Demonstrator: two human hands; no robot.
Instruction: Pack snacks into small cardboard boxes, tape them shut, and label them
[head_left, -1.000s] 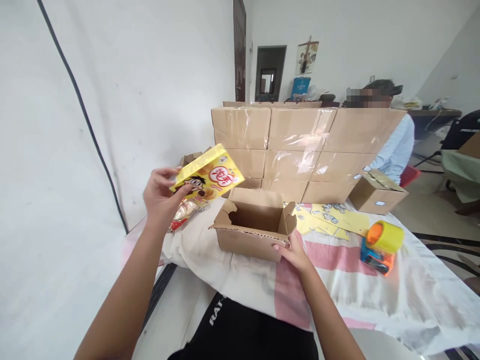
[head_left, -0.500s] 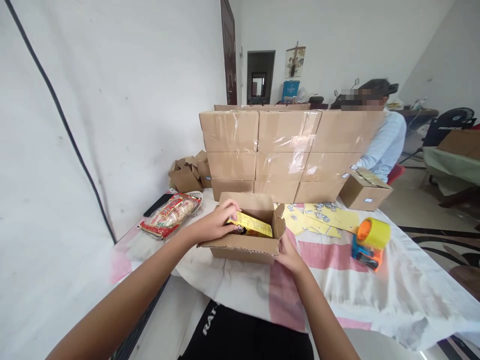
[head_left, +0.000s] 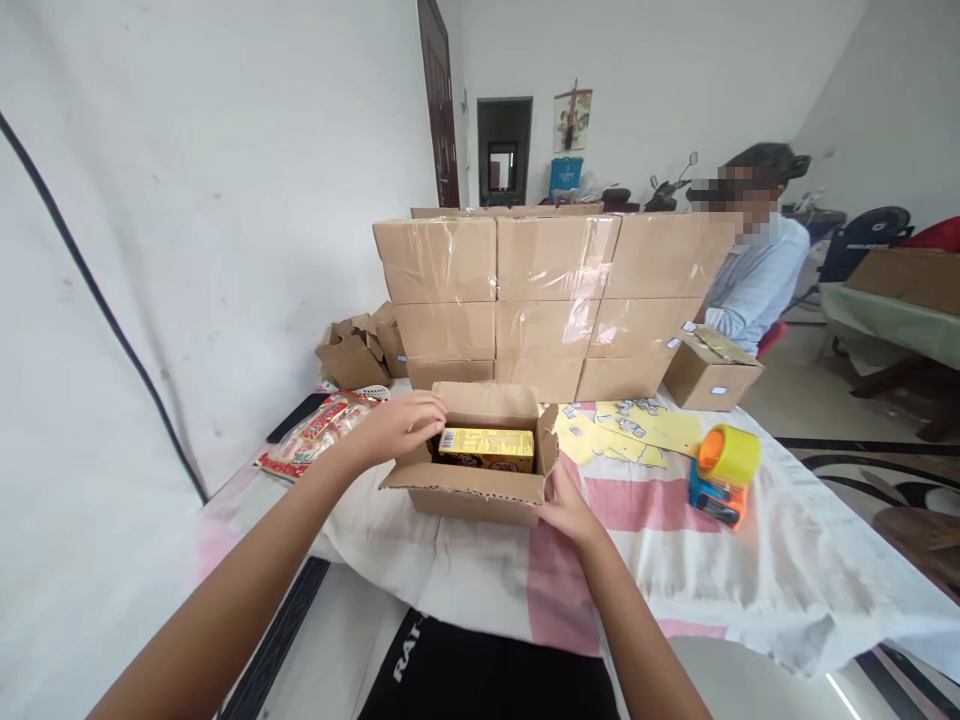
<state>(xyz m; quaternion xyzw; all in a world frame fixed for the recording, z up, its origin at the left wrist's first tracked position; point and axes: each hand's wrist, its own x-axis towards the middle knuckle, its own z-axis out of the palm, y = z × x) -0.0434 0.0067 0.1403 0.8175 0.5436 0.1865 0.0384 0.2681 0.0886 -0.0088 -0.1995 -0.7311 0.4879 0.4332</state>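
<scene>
Brown corrugated cardboard makes up the small open carton (head_left: pixel 471 487) at the middle of the head view, standing on the bench (head_left: pixel 750 560), which is draped in a white cloth with pink bands. Inside the carton lies a flat yellow snack box (head_left: pixel 487 448), on its side with a barcode showing at its left end. The left hand (head_left: pixel 401 425) rests over the carton's left rim, fingers loosely curled and lying against the left end of the yellow box; whether they grip it or only touch it cannot be told. The right hand (head_left: pixel 566 508) is closed on the carton's front right corner, thumb on the torn flap and fingers against the outer wall.

Left of the carton, near the wall, lies a red and clear plastic packet of round biscuits (head_left: pixel 315 432). Behind it sits a heap of folded brown carton blanks (head_left: pixel 360 345). A wall of sealed, taped brown cartons (head_left: pixel 551 295) stands stacked just behind the open carton. To the right, yellow sheets of printed labels (head_left: pixel 637 430) lie on the cloth, and nearer the bench edge stands an orange and blue tape dispenser with a yellow roll (head_left: pixel 721 475). One more small brown carton (head_left: pixel 709 372) sits at the far right, beside a seated person in a pale blue shirt (head_left: pixel 757 285).
</scene>
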